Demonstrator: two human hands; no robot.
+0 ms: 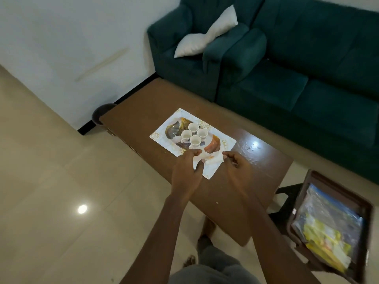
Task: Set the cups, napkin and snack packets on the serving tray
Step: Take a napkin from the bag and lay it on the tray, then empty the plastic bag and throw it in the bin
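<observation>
A white serving tray with gold and grey leaf prints lies on the brown coffee table. Several small white cups stand upright in a tight cluster near its middle. A white napkin rests over the tray's near end. My left hand pinches the napkin's left edge and my right hand pinches its right edge. The snack packets, clear bags with yellow and blue contents, lie off the table in a dark brown tray at the lower right.
A dark green sofa with a white cushion runs along the far side of the table. The dark tray sits on a black stool by the table's right end. A dark bin stands at the table's far left corner.
</observation>
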